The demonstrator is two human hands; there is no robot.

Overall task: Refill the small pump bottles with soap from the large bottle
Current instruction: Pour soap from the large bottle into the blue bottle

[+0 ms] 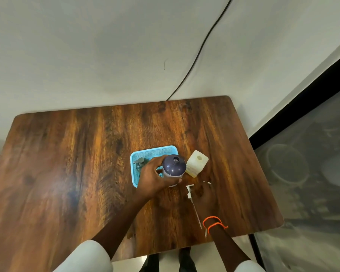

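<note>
My left hand (152, 178) grips a large dark purple bottle (174, 166), upright with its neck uncapped, just right of a light blue basket (155, 150). Inside the basket stands a small grey-green pump bottle (140, 163), partly hidden by my hand. A small pale yellow bottle (196, 163) stands to the right with its neck uncapped. My right hand (203, 197) holds a white pump head (189, 190) with its long dip tube above the wooden table (67, 163).
A black cable (200, 48) runs down the white wall behind the table's back edge. The table's right edge borders a dark-framed grey panel (306, 163). An orange cord (214, 223) is tied around my right wrist.
</note>
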